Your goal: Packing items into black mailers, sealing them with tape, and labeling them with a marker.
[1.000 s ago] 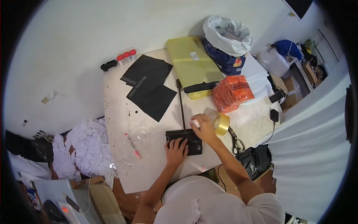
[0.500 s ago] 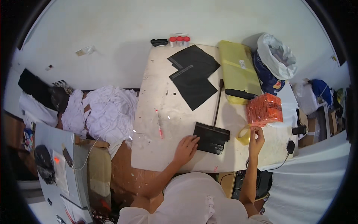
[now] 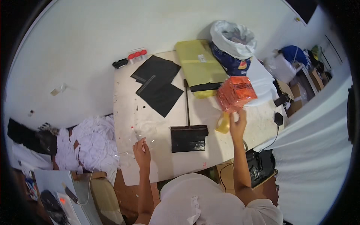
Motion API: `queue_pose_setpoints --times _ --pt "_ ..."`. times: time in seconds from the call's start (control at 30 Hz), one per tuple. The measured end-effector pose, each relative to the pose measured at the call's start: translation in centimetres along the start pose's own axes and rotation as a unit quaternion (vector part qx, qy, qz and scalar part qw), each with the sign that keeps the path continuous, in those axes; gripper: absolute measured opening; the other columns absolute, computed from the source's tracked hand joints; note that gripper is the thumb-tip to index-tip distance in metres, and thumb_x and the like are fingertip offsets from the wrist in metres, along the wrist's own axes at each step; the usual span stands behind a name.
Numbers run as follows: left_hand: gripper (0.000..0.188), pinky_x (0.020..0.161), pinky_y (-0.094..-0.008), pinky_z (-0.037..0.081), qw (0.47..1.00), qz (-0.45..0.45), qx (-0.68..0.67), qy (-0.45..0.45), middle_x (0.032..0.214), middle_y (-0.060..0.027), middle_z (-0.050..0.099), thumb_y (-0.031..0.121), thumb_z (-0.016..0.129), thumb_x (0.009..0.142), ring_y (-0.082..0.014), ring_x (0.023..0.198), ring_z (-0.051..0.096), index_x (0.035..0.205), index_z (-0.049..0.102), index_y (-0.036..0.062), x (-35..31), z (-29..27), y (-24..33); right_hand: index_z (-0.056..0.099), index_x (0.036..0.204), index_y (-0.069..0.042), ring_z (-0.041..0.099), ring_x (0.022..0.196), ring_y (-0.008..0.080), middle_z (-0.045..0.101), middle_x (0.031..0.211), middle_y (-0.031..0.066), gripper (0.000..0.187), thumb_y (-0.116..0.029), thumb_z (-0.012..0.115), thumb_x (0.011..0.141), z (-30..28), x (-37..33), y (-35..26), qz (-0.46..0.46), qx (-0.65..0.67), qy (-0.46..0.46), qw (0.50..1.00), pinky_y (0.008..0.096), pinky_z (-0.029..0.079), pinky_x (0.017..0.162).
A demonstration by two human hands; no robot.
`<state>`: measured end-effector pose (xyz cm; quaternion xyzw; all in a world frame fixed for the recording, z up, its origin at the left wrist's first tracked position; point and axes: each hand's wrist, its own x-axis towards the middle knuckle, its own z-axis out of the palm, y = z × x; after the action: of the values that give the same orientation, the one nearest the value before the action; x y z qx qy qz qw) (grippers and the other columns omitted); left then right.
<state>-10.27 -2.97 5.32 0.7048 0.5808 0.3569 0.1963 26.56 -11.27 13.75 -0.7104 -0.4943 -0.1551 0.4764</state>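
Note:
My left hand (image 3: 142, 153) is closed in a pinch on the red-and-white marker pen (image 3: 135, 132) at the table's left side. My right hand (image 3: 238, 126) has its fingers curled at the near edge of a stack of orange plastic-wrapped packets (image 3: 237, 93), right beside a yellow tape roll (image 3: 223, 123). What its fingertips hold, if anything, cannot be made out. Between the hands lies a shiny black folded piece (image 3: 188, 140) with a long thin dark rod (image 3: 187, 105) reaching away from it.
Two black flat sheets (image 3: 159, 88) overlap farther back. Beyond stand a yellow wrapped bundle (image 3: 200, 62), a blue-and-white sack (image 3: 232, 48), red-capped jars (image 3: 137, 55) and a black stapler-like tool (image 3: 120, 63). White cloth (image 3: 93, 138) is heaped left of the table (image 3: 161, 167).
My left hand has moved left, from the black folded piece to the marker pen, and closed on it. My right hand stays by the packets and tape roll. The whole view has turned.

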Motion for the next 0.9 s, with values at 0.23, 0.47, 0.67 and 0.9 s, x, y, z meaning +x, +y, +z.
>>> queue_pose_setpoints --times 0.23,0.47,0.67,0.9 --pt "0.020 0.077 -0.0323 0.043 0.982 0.166 -0.078 -0.055 0.096 -0.0109 0.057 0.001 0.056 0.081 -0.0267 0.088 0.053 0.100 0.060 0.0048 -2.5 4.0 5.8 0.057 0.096 -0.003 0.047 0.078 0.0092 0.055 0.087 0.0011 0.015 -0.014 0.057 0.086 -5.7 2.4 5.5 0.221 0.148 0.205 0.942 0.0212 0.037 0.068" --pt "0.017 0.080 -0.0348 0.044 0.935 0.215 -0.162 -0.229 0.099 -0.0093 0.058 0.005 0.058 0.082 -0.0273 0.091 0.053 0.098 0.063 0.0058 -4.6 6.0 8.7 0.057 0.104 -0.001 0.051 0.083 0.0103 0.057 0.091 0.0012 0.024 -0.019 0.053 0.088 -2.8 -6.1 6.2 0.468 0.339 -0.015 0.816 0.0257 0.040 0.079" --pt "0.021 0.083 -0.0350 0.043 0.889 0.241 -0.217 -0.323 0.101 -0.0097 0.059 0.007 0.057 0.083 -0.0283 0.095 0.053 0.103 0.061 0.0052 -4.7 6.8 12.2 0.044 0.127 -0.001 0.052 0.104 0.0157 0.053 0.119 0.0079 0.052 0.001 0.060 0.078 0.2 -9.7 4.8 0.249 0.300 -0.213 0.896 0.0293 0.039 0.092" --pt "0.037 0.092 -0.0336 0.039 0.861 0.151 -0.362 -0.324 0.117 -0.0110 0.051 0.009 0.056 0.086 -0.0242 0.108 0.050 0.122 0.047 0.0048 -3.6 5.1 15.2 0.057 0.110 0.001 0.059 0.101 0.0190 0.063 0.104 0.0096 0.041 0.014 0.058 0.071 -2.1 -8.4 -0.8 0.192 0.302 -0.182 0.916 0.0372 0.036 0.100"
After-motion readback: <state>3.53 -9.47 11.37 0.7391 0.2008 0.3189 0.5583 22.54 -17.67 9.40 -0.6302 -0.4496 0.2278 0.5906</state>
